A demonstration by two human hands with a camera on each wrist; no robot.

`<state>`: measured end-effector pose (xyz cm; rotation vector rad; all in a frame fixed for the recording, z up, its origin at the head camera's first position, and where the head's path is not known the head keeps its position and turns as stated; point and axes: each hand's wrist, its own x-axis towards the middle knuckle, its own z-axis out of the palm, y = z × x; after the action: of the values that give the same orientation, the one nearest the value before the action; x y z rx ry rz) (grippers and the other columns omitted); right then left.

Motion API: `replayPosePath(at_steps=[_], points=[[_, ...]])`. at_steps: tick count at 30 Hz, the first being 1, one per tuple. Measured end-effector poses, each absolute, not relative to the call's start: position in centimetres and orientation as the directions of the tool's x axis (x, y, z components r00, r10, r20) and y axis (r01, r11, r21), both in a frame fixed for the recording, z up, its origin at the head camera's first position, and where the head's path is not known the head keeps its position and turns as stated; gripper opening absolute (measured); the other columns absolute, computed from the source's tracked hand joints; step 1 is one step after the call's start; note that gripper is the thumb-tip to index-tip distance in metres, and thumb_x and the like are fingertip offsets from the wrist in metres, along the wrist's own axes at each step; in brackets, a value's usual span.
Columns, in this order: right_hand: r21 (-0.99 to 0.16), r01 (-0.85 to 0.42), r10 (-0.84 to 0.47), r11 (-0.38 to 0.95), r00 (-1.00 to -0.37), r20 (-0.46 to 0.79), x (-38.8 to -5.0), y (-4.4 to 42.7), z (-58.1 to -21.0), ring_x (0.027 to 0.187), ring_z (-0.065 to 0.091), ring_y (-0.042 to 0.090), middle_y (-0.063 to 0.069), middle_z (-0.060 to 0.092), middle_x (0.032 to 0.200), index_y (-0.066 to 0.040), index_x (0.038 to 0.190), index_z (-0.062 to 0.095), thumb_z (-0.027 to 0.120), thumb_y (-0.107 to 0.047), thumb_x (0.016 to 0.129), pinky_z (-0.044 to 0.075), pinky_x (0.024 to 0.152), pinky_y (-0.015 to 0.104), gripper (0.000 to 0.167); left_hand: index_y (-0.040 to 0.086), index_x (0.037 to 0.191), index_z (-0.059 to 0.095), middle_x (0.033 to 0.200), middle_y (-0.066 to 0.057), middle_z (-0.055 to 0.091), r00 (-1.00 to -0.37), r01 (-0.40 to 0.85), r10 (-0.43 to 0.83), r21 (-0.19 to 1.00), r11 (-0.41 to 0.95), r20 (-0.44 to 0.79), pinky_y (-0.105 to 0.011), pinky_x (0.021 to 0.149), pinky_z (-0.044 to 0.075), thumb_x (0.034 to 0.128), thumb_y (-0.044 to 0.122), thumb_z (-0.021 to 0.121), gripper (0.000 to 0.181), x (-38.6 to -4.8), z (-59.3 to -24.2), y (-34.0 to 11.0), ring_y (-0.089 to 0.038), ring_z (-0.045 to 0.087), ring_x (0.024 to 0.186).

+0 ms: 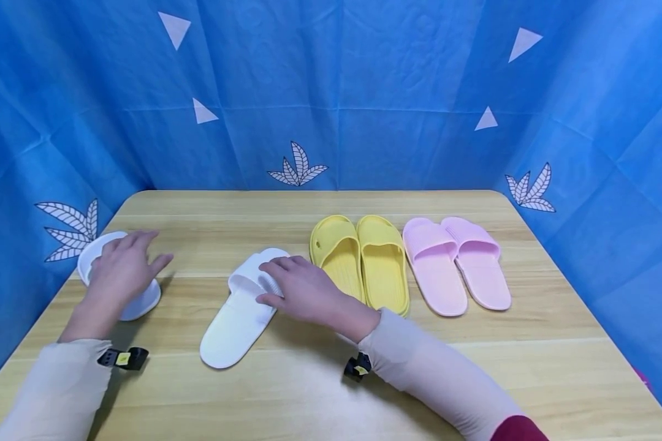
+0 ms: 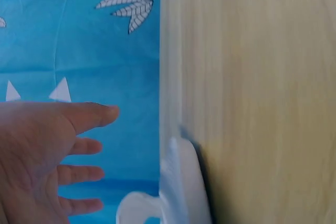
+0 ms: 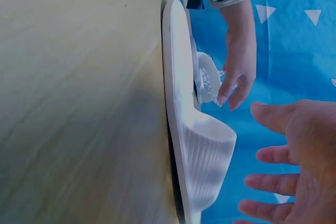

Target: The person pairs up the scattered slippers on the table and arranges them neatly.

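Over a white slipper (image 1: 143, 304) at the table's left side hovers my left hand (image 1: 122, 264). The thumb and fingers are spread and hold nothing; in the left wrist view the hand (image 2: 39, 161) is apart from that slipper (image 2: 189, 182). A second white slipper (image 1: 233, 327) lies flat left of the middle, tilted, with its ribbed strap toward the back. Beside and above its strap is my right hand (image 1: 306, 291). From the right wrist, a gap shows between this hand (image 3: 310, 156) and the strap (image 3: 210, 156), and the fingers are loosely extended.
A pair of yellow slippers (image 1: 384, 275) stands side by side behind my right forearm. To their right lies a pink pair (image 1: 436, 282). Blue patterned cloth (image 1: 397, 79) hangs around the wooden table (image 1: 529, 380). Each wrist wears a black strap with a small device (image 1: 135, 358).
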<state>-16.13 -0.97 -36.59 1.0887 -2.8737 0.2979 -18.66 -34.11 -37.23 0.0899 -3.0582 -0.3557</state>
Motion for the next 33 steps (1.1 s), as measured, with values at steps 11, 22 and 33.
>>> replayPosePath(at_steps=[11,22,33], points=[[-0.126,-0.691,-0.682,0.712,-0.723,0.115,-15.8,-2.5,-37.6,0.121,0.054,0.023,0.001,0.058,0.133,-0.022,0.140,0.052,0.053,-0.058,0.095,0.046,0.100,0.033,0.058,-0.002,0.150,0.027,0.147,-0.037,0.020,-0.991,-0.112,-0.125,0.238,0.965,0.038,-0.081,0.093,0.019,0.0979,0.043,0.055,0.074,-19.2,-38.3,-36.0,-0.062,0.016,0.129],[-0.090,-0.682,-0.670,0.726,-0.730,0.131,-15.7,-3.4,-38.0,0.115,0.057,0.021,-0.002,0.057,0.132,-0.023,0.139,0.053,0.056,-0.051,0.096,0.053,0.087,0.033,0.052,-0.008,0.149,0.019,0.142,-0.043,0.015,-0.984,-0.177,-0.179,0.266,0.947,-0.017,-0.078,0.089,0.031,0.0949,0.037,0.060,0.082,-18.7,-38.7,-38.0,-0.064,0.017,0.121],[-0.018,-0.668,-0.651,0.744,-0.730,0.206,-15.9,-3.8,-38.1,0.102,0.061,0.020,0.000,0.062,0.123,-0.019,0.130,0.058,0.059,-0.042,0.096,0.055,0.077,0.030,0.041,-0.007,0.146,0.024,0.141,-0.043,0.017,-0.978,-0.207,-0.206,0.283,0.937,-0.035,-0.077,0.087,0.034,0.0935,0.033,0.063,0.076,-19.0,-38.6,-38.5,-0.063,0.019,0.117]])
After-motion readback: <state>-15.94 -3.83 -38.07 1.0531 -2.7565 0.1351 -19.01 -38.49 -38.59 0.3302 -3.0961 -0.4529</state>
